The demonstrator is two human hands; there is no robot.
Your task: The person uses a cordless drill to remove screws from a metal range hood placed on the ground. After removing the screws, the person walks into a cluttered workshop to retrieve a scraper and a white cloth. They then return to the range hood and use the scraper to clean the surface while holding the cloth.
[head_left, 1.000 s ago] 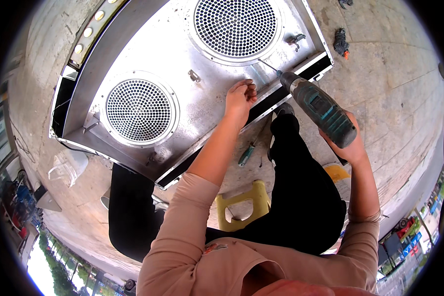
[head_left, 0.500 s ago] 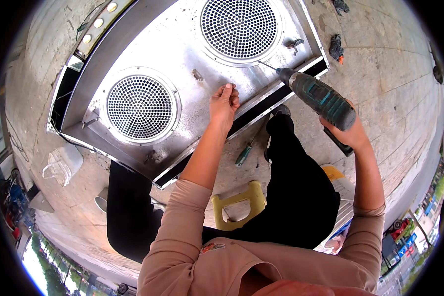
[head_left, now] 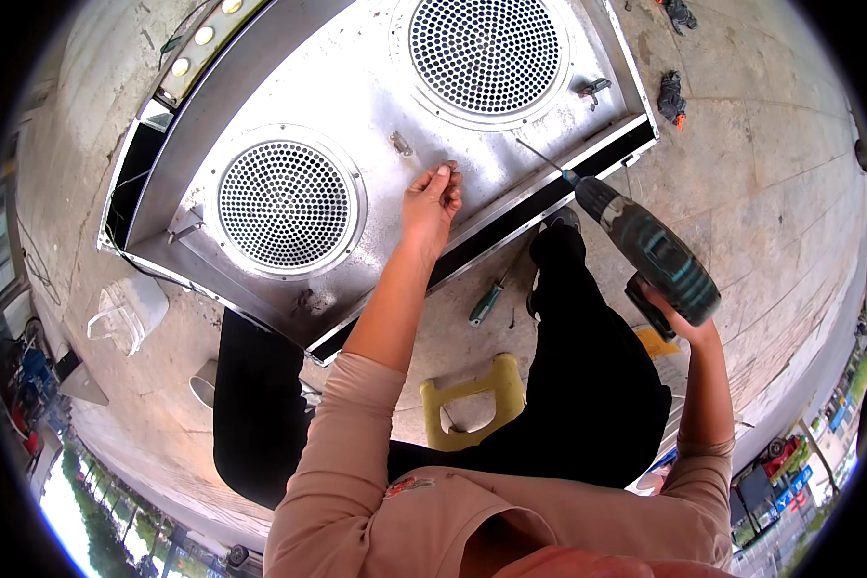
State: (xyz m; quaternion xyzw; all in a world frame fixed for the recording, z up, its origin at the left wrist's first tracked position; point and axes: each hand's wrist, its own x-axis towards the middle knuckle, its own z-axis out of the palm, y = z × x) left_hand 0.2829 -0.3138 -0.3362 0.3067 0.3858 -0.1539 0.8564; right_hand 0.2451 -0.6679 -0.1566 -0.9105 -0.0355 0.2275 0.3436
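A metal range hood shell (head_left: 376, 72) lies before me, with a round perforated grille (head_left: 284, 207) at its left and another perforated grille (head_left: 486, 53) at the far right. My right hand (head_left: 679, 313) grips a dark teal cordless drill (head_left: 650, 246) by its handle. From its chuck a long thin bit points to the upper left, its tip over the metal near the right grille. Over the near side of the shell, my left hand (head_left: 432, 202) is closed with thumb and fingers pinched together. Whatever the pinch holds is too small to make out.
A green-handled screwdriver (head_left: 485, 306) lies on the concrete near my foot. Close by are a yellow plastic stool (head_left: 474, 403) and a white bucket (head_left: 130, 313). Dark gloves (head_left: 671, 98) lie beyond the shell's right side. Small metal brackets (head_left: 593, 89) stick up inside the shell.
My right hand has drawn the drill back toward me and slightly right, away from the right grille's rim. My left hand stays pinched over the shell. The view has shifted slightly.
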